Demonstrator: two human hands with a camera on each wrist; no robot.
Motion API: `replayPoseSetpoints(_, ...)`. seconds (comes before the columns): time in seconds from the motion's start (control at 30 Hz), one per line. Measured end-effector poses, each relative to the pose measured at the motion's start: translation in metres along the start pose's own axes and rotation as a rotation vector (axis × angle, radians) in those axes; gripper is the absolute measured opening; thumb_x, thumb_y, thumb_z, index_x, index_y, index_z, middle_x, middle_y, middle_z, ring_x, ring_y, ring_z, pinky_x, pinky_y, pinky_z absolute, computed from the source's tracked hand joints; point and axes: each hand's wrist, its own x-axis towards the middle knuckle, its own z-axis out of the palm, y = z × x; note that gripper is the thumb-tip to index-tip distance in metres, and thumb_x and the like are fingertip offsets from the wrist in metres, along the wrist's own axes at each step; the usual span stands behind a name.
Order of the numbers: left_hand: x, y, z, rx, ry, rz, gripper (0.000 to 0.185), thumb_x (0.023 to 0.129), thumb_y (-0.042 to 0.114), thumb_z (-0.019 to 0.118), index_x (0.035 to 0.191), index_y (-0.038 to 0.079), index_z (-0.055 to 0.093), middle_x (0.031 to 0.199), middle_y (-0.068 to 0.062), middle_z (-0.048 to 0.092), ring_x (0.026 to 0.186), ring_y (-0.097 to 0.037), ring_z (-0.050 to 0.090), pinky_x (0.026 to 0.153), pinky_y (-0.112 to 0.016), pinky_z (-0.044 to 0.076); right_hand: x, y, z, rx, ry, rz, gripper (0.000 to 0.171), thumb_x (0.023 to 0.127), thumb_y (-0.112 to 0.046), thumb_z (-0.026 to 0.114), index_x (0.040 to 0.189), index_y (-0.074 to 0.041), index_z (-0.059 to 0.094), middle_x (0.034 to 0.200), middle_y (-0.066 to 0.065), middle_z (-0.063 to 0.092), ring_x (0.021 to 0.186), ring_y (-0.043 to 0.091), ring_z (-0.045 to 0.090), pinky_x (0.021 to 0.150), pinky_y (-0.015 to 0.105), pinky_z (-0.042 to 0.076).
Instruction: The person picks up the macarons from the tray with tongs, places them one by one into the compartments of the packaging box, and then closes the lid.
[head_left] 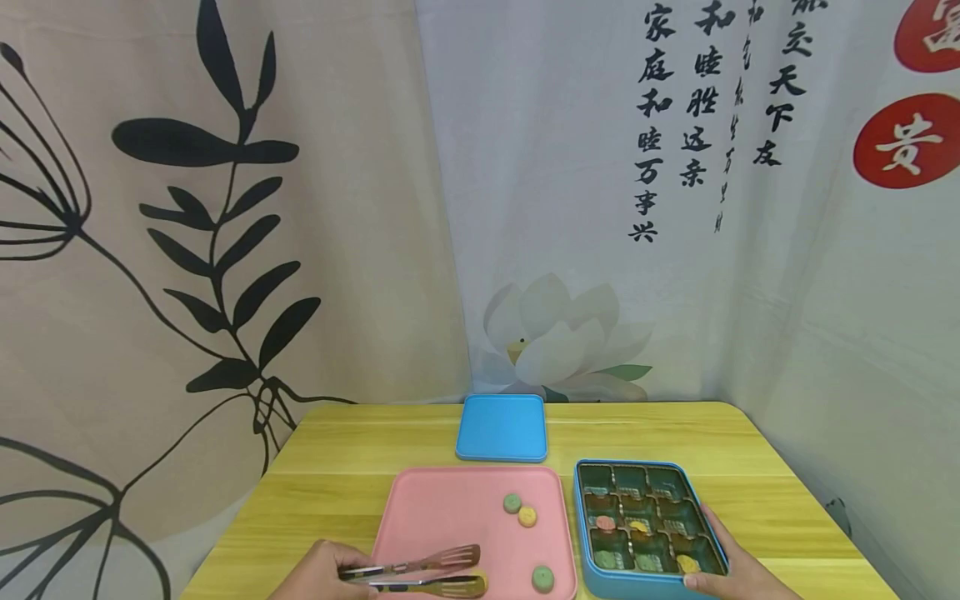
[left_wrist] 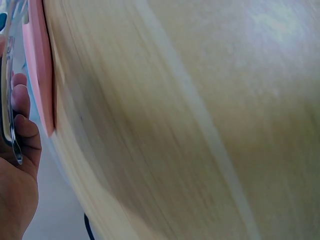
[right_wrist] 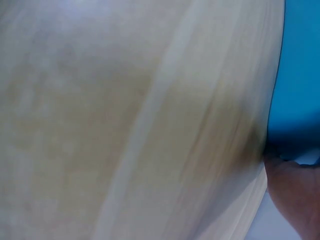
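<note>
My left hand [head_left: 333,571] holds metal tongs [head_left: 420,562] with slotted ends over the pink tray [head_left: 442,500]. A yellow round piece [head_left: 483,573] shows behind the lower tong end, mostly hidden; whether the tongs grip it I cannot tell. On the tray also lie a green piece [head_left: 512,502], a yellow piece [head_left: 528,517] and a second green piece [head_left: 543,578]. My right hand [head_left: 731,567] grips the near right side of a blue box [head_left: 630,586], thumb at its rim. Its dark divided insert [head_left: 630,479] has pink, yellow and green pieces in the middle and front rows.
A blue lid-like panel [head_left: 501,427] lies flat behind the tray. All of it sits on a wood-grain table [head_left: 337,458], whose back edge meets a printed curtain [head_left: 375,208]. In the left wrist view a dark cable [left_wrist: 88,227] hangs beyond the table edge.
</note>
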Motion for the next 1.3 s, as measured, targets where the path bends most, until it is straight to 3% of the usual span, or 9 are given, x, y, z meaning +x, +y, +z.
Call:
replayPoseSetpoints(0.27,0.004,-0.003,0.002,0.038,0.005,0.035,0.021,0.077,0.022,0.086,0.093,0.009,0.079,0.083,0.0,0.072,0.069,-0.011,0.062,0.059,-0.025,0.051,0.0,0.002,-0.001,-0.035,0.01,-0.008,0.103,0.098,-0.032,0.062,0.153,-0.002,-0.019,0.149,0.044,-0.008,0.126,0.073,0.015,0.087,0.072,0.039)
replayPoseSetpoints(0.43,0.005,-0.003,0.002,0.044,0.001,0.052,0.021,0.077,0.021,0.085,0.094,0.008,0.079,0.084,0.0,0.073,0.071,-0.011,0.063,0.06,-0.025,0.052,0.001,0.003,-0.001,-0.029,0.003,-0.011,0.103,0.098,-0.031,0.063,0.153,-0.002,-0.02,0.15,0.043,-0.01,0.128,0.073,0.009,0.088,0.073,0.037)
replayPoseSetpoints(0.8,0.006,0.004,0.005,0.059,0.029,-0.019,0.014,0.078,0.022,0.084,0.085,0.011,0.08,0.075,-0.001,0.07,0.061,-0.011,0.052,0.054,-0.024,0.043,0.001,0.003,-0.001,-0.009,-0.001,-0.005,0.102,0.099,-0.03,0.062,0.153,-0.003,-0.021,0.15,0.042,-0.011,0.129,0.072,0.006,0.089,0.074,0.035)
replayPoseSetpoints(1.1,0.007,0.004,0.007,0.098,0.061,-0.004,0.01,0.08,0.02,0.083,0.082,0.011,0.079,0.072,0.002,0.068,0.058,-0.008,0.05,0.053,-0.022,0.04,0.001,0.002,-0.001,0.005,0.0,0.004,0.102,0.099,-0.031,0.061,0.153,-0.003,-0.021,0.15,0.042,-0.01,0.128,0.072,0.009,0.089,0.073,0.036)
replayPoseSetpoints(1.3,0.011,0.002,0.006,0.067,0.092,-0.02,0.011,0.081,0.021,0.082,0.083,0.01,0.079,0.074,0.0,0.07,0.062,-0.011,0.052,0.056,-0.023,0.042,0.0,0.0,-0.001,0.033,-0.005,0.013,0.1,0.1,-0.031,0.059,0.153,-0.004,-0.022,0.15,0.042,-0.011,0.128,0.072,0.008,0.089,0.075,0.034)
